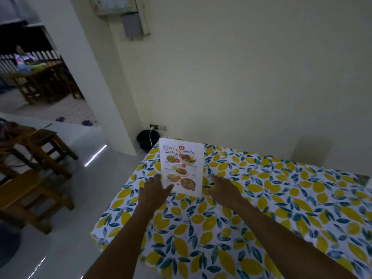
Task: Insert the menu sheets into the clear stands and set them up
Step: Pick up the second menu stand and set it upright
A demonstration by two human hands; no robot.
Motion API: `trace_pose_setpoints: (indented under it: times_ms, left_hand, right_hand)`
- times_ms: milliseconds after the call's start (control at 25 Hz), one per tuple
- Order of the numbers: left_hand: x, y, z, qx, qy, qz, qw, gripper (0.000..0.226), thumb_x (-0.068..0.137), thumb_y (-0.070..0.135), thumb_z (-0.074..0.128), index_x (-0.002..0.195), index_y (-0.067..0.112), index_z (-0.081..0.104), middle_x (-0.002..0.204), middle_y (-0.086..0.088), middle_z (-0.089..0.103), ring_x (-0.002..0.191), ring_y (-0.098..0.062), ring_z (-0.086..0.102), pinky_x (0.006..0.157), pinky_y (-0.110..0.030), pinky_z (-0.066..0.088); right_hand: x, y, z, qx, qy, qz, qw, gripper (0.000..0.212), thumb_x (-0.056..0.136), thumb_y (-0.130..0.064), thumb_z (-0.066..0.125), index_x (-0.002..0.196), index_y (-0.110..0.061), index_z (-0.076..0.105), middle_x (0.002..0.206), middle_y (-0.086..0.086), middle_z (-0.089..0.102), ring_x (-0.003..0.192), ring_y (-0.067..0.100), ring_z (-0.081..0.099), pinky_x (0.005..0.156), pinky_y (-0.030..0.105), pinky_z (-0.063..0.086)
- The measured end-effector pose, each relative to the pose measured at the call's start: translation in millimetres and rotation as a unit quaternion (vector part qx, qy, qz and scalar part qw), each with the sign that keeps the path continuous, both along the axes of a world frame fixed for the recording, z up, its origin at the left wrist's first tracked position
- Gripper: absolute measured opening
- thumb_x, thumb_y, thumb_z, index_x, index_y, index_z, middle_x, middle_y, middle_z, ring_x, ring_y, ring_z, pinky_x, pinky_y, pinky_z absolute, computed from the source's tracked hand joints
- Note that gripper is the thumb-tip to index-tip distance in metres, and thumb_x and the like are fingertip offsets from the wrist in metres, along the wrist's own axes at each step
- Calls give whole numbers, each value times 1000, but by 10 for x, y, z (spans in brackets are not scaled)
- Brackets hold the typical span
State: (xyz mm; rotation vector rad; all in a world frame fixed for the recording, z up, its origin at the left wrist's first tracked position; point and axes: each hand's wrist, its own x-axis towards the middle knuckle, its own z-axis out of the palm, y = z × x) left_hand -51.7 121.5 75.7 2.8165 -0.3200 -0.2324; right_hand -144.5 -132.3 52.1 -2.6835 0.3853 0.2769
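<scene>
A clear stand holding a menu sheet (182, 164) with food pictures stands upright near the far left corner of the table, on the lemon-print tablecloth (261, 208). My left hand (154, 191) is spread flat at the stand's lower left, its thumb tip touching the stand's bottom edge. On the other side, my right hand (225, 191) rests on the cloth with fingers apart, a short gap from the stand. Neither hand grips anything.
The table stands against a pale wall. A black bin (146, 139) and a wall socket with a white cable sit behind its far left corner. Wooden chairs (40, 158) stand on the shiny floor to the left. A doorway beyond shows a person at another table.
</scene>
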Motion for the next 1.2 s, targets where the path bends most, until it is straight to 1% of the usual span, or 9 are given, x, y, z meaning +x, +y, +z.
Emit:
trace_pose_setpoints:
  times_ms: [120,200,320,400,480,600,800,960,1200]
  left_hand:
    - [434,-1,-190,-3,20,2,1000,76,82,71,46,136,18,40,133,-14,53,120,-38,53,99,-54,45]
    - [747,-54,-325,-9,37,6,999,74,84,68,49,134,15,41,132,-16,53,118,-37,55,97,-52,46]
    - [1148,-147,-496,-42,75,18,996,74,85,63,54,134,9,41,133,-17,53,119,-36,55,95,-49,48]
    - [1309,-208,-556,-89,94,4,992,71,86,57,57,136,9,40,134,-17,55,119,-34,57,94,-46,50]
    - [1444,-255,-582,-146,91,0,985,55,89,46,61,128,10,47,126,-15,62,112,-33,62,86,-40,52]
    - [1665,-274,-540,-204,78,3,976,40,88,45,63,113,16,56,108,-7,69,96,-30,67,74,-41,57]
    - [2233,-374,-280,-222,43,-29,974,39,85,47,67,110,18,62,107,-3,72,92,-24,67,75,-39,54]
    - [2974,-427,-73,-236,18,-58,970,37,82,55,66,106,28,63,99,11,69,83,-11,65,70,-31,51]
    - [4084,-435,-127,-287,27,-91,953,38,79,58,67,106,31,64,99,10,74,84,-6,68,72,-34,57]
  right_hand:
    - [342,36,-258,44,-2,-29,999,70,91,-54,43,147,-17,23,150,14,38,135,33,38,105,48,42]
    - [581,56,-442,83,-13,-57,995,67,91,-50,48,145,-16,29,144,14,46,129,33,47,102,47,46]
    - [827,121,-624,142,-56,-129,980,52,90,-42,55,132,-13,43,121,15,63,108,33,61,88,46,53]
    - [900,156,-696,146,-90,-158,972,35,91,-33,56,117,-11,52,101,13,69,93,32,65,76,43,55]
    - [950,187,-739,155,-120,-158,968,17,94,-28,54,98,-12,55,80,7,66,72,25,64,65,43,55]
    - [1033,135,-777,153,-150,-165,963,22,95,-30,53,80,-13,49,63,4,54,54,17,52,54,41,47]
    - [1574,22,-573,156,-180,-180,954,20,95,-28,54,81,-20,42,60,-3,47,52,7,45,52,34,39]
    - [2241,-32,-455,156,-218,-203,942,18,95,-31,55,91,-14,54,79,10,67,67,22,62,58,43,53]
    - [3322,32,-426,110,-243,-261,928,22,94,-31,55,100,-11,60,87,15,72,75,31,67,64,45,56]
